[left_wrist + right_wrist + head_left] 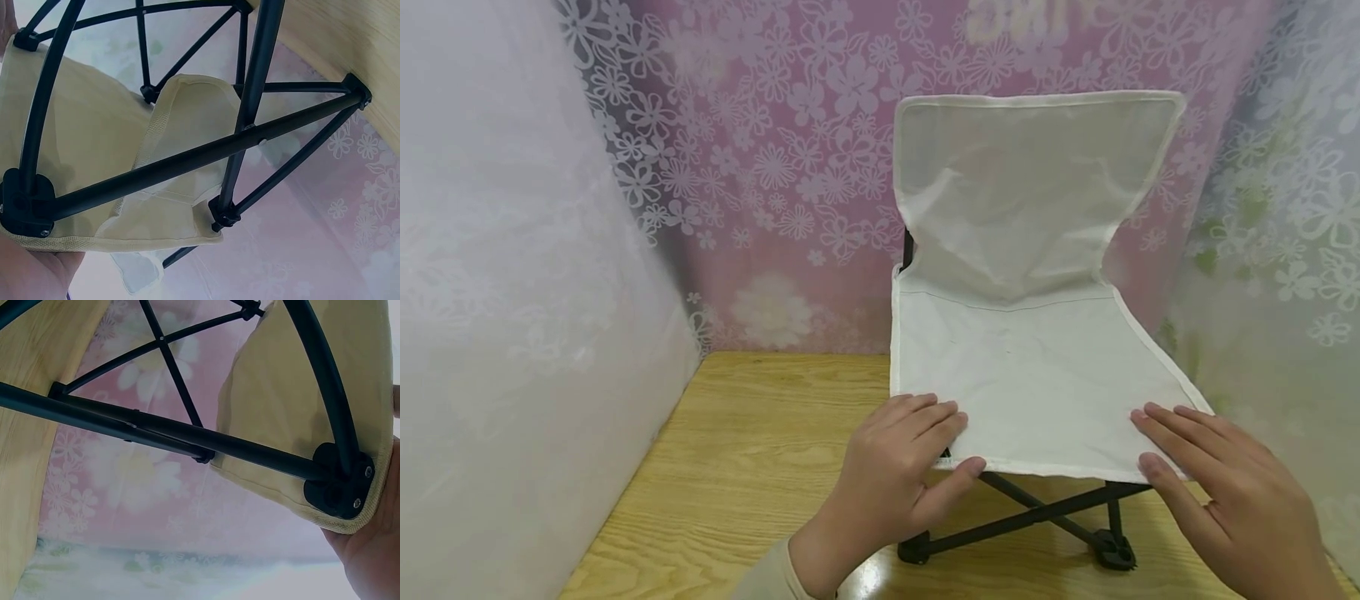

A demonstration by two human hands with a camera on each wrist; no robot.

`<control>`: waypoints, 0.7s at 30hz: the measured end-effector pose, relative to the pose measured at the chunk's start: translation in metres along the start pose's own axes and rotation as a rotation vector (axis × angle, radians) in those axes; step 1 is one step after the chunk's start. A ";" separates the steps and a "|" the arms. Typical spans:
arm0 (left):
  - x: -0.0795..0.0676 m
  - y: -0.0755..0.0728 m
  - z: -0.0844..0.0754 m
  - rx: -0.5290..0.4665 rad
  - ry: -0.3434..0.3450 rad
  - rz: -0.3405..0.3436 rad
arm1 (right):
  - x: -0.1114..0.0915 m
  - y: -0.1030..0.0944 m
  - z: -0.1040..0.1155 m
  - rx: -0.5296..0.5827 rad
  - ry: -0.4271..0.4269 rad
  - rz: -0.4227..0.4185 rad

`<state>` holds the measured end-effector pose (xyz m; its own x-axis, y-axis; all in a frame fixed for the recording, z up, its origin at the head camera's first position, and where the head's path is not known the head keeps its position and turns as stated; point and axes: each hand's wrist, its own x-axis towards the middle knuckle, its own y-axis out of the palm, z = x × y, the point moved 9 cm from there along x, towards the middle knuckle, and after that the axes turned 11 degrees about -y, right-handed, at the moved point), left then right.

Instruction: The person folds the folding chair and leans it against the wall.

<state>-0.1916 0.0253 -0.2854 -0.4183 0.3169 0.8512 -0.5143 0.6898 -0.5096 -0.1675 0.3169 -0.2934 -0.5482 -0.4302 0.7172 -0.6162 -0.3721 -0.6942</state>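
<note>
A small folding chair with a white fabric seat [1007,367] and backrest [1030,192] stands unfolded on a black tubular frame [1037,517]. My left hand [898,462] rests on the seat's front left corner, fingers extended over the fabric and thumb at the front edge. At the front right corner, my right hand [1240,487] lies with its fingers spread on the fabric. From below, the left wrist view shows crossing black tubes [162,165] and a corner joint [28,203] beside the left palm [37,272]. A similar joint [340,481] sits by the right palm [375,550].
The chair stands on a wood-grain tabletop [722,467]. Behind it hangs a pink flowered curtain [775,183]. Pale translucent sheeting [512,292] borders the left side, and a flowered sheet [1285,275] stands close on the right.
</note>
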 end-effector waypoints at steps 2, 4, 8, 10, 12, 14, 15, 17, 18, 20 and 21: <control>0.000 -0.001 0.001 -0.001 0.002 -0.004 | 0.001 0.000 0.001 0.000 -0.002 0.004; -0.001 -0.002 0.001 -0.004 0.002 -0.006 | 0.002 0.001 0.002 0.003 -0.004 0.009; -0.002 -0.005 0.004 -0.013 -0.006 -0.003 | 0.004 0.002 0.005 0.009 -0.009 0.013; -0.003 -0.006 0.005 -0.017 -0.009 -0.003 | 0.004 0.003 0.006 0.014 -0.010 0.013; -0.003 -0.007 0.006 -0.021 -0.012 -0.003 | 0.005 0.003 0.007 0.021 -0.013 0.013; -0.004 -0.008 0.007 -0.023 -0.012 -0.006 | 0.005 0.004 0.009 0.027 -0.020 0.012; -0.005 -0.009 0.008 -0.023 -0.011 -0.008 | 0.006 0.004 0.009 0.031 -0.024 0.010; -0.005 -0.010 0.008 -0.026 -0.011 -0.010 | 0.006 0.004 0.010 0.034 -0.033 0.005; -0.005 -0.011 0.009 -0.026 -0.009 -0.014 | 0.006 0.005 0.011 0.035 -0.036 0.004; -0.005 -0.012 0.009 -0.029 -0.008 -0.019 | 0.007 0.005 0.011 0.038 -0.040 0.004; -0.005 -0.012 0.009 -0.029 -0.007 -0.022 | 0.007 0.005 0.012 0.038 -0.040 0.004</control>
<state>-0.1900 0.0089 -0.2849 -0.4128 0.2969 0.8611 -0.5011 0.7154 -0.4869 -0.1678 0.3024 -0.2926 -0.5272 -0.4643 0.7117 -0.5913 -0.4010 -0.6996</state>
